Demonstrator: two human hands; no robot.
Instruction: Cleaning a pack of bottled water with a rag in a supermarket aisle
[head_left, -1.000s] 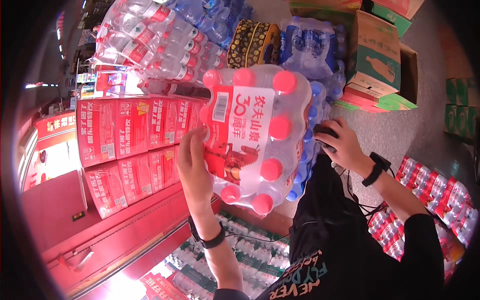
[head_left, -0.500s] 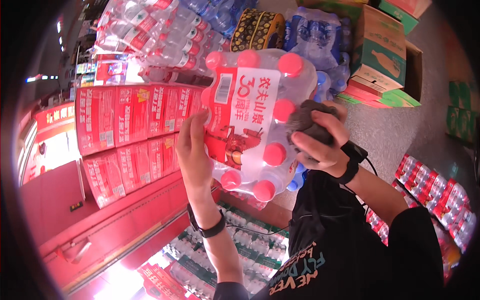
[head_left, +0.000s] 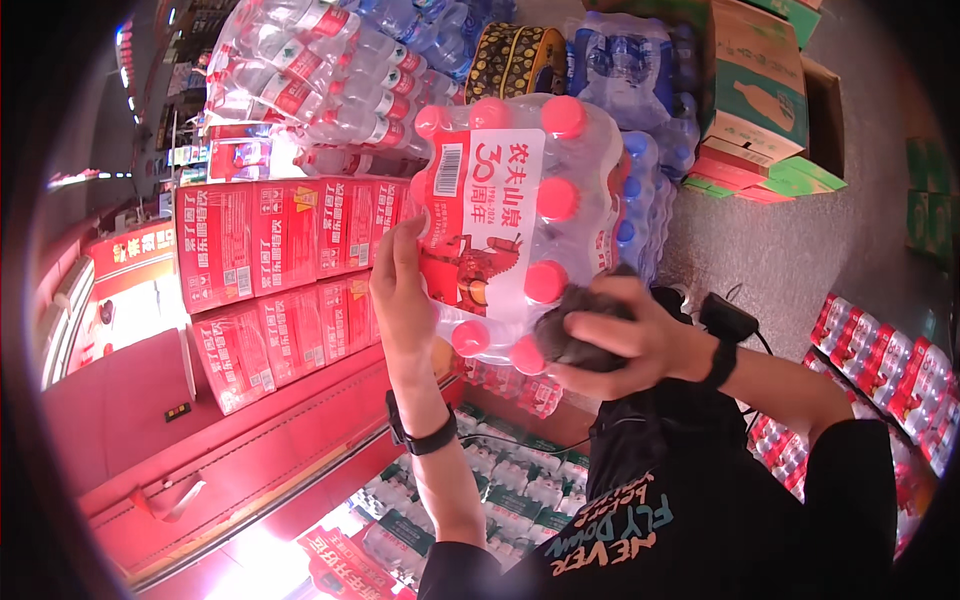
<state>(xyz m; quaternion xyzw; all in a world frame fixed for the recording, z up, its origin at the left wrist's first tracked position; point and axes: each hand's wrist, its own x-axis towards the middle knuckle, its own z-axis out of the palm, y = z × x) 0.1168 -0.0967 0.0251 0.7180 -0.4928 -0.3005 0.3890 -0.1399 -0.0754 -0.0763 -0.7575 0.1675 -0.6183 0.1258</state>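
Observation:
A shrink-wrapped pack of clear bottles with red caps (head_left: 580, 240) is tilted up in front of me, a red-and-white printed label on its wrap facing me. At the pack's left side, my left hand (head_left: 405, 300) grips the edge, fingers pointing up along the wrap. My right hand (head_left: 640, 340) clutches a crumpled dark grey cloth (head_left: 575, 330) against the pack's lower right corner, over the caps there. The cloth hides part of that corner. What supports the pack underneath cannot be seen.
Stacked red cartons (head_left: 280, 230) stand to the left. Bottle packs (head_left: 310, 70) and a black-and-yellow patterned case (head_left: 515, 62) lie beyond. Blue-capped bottle packs (head_left: 640, 200) and open cardboard boxes (head_left: 755, 90) are at the right; more red packs (head_left: 880, 370) sit at lower right.
My right hand has moved the cloth down and left, from the pack's right side to its lower right corner. My left hand still grips the left edge.

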